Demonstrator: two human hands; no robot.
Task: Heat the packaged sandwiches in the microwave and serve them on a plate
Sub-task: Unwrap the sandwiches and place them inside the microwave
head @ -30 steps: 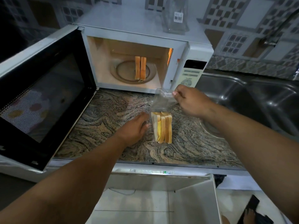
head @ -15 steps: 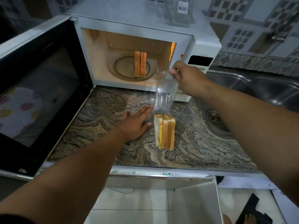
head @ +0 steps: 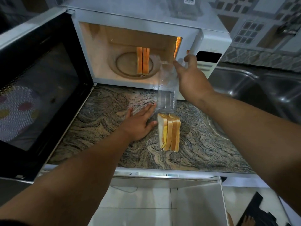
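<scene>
Standing on edge at the centre of the frame, the unwrapped sandwich [head: 169, 132] rests on the counter [head: 105, 111], its long axis running up and down the picture, toward the open microwave [head: 146, 18] above it. The left hand [head: 138, 124] lies flat beside it, fingers straight and spread, the thumb just touching the bread's left face; that grip holds nothing. The right hand [head: 190, 79], higher and right of centre, pinches the top of the clear plastic package [head: 166, 88], which hangs empty just above the sandwich and apart from it. A second sandwich [head: 143, 62] already stands on the turntable in the lit cavity, upper centre. So the bare sandwich lies directly right of the left grip and below the right one; the left hand is nearer and free, and probably the one to carry it up into the cavity, beside the first.
</scene>
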